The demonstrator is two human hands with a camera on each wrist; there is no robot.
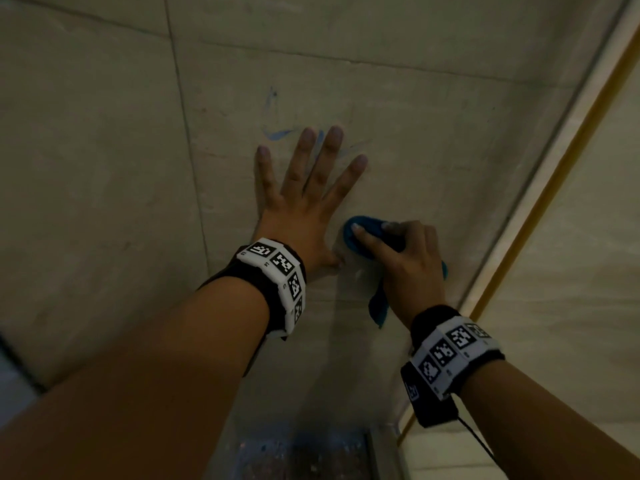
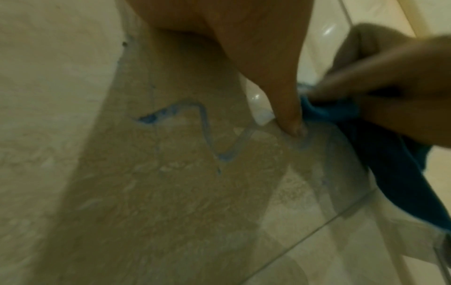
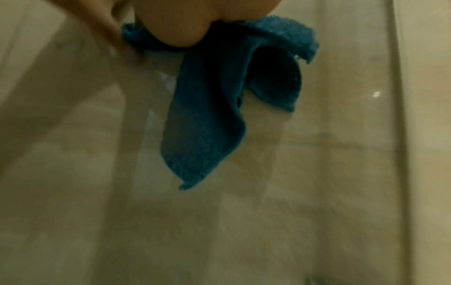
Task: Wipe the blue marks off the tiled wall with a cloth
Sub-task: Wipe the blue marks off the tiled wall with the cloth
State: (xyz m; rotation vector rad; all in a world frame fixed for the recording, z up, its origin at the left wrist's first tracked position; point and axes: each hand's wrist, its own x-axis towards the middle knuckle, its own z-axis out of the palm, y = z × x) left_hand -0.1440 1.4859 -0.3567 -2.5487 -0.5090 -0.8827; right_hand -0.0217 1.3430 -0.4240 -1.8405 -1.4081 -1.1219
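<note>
Beige tiled wall (image 1: 104, 133) is bearing the left hand (image 1: 298, 216), fingers flat, seemingly bracing, while the right hand (image 1: 408, 261) is clamping the cloth (image 1: 360, 233) below the blue marks (image 1: 277, 135), probably readying to wipe.

Bare forearms, black wrist straps (image 1: 429, 317), white bands of black-and-white square markers (image 1: 277, 271), thin black cord (image 1: 476, 441) at right wrist

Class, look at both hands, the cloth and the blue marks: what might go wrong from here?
The left hand lies spread over the blue marks, so it may smear them or block the cloth. The right hand holds the cloth bunched below the marks, its tail hanging; the tail may drag pigment across the wall.
</note>
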